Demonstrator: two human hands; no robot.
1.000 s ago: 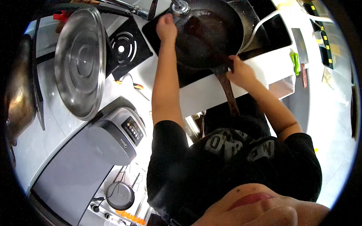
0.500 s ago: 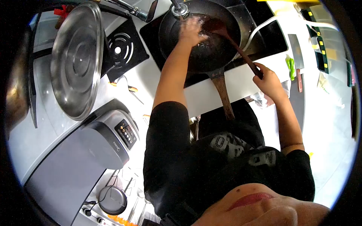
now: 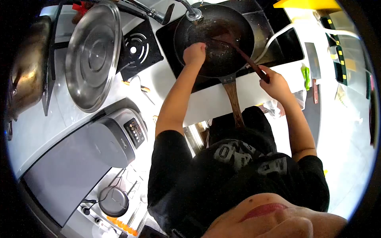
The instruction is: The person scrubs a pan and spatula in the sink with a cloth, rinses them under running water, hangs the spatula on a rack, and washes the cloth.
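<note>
A dark frying pan point(image 3: 214, 65) with a wooden handle pointing toward me sits on the black cooktop. My right hand point(image 3: 276, 84) is wrapped round the handle of a dark brown wooden spatula point(image 3: 248, 59). The spatula's blade rests inside the pan, hard to make out against the dark surface, where some shiny wet spots show. My left hand point(image 3: 194, 54) is above the pan's left rim, fingers curled into a fist, with nothing visible in it.
A metal hose head point(image 3: 193, 15) hangs over the pan's far rim. A large steel lid point(image 3: 93, 57) stands at the left, near a black hotplate point(image 3: 137, 49). A grey Midea appliance point(image 3: 107, 139) is at lower left. A cleaver point(image 3: 312, 61) lies at the right; a white cable point(image 3: 274, 39) crosses the cooktop.
My left hand has drawn back from over the pan's middle to its left rim, and its spread fingers have closed. My right hand has shifted slightly left with the spatula.
</note>
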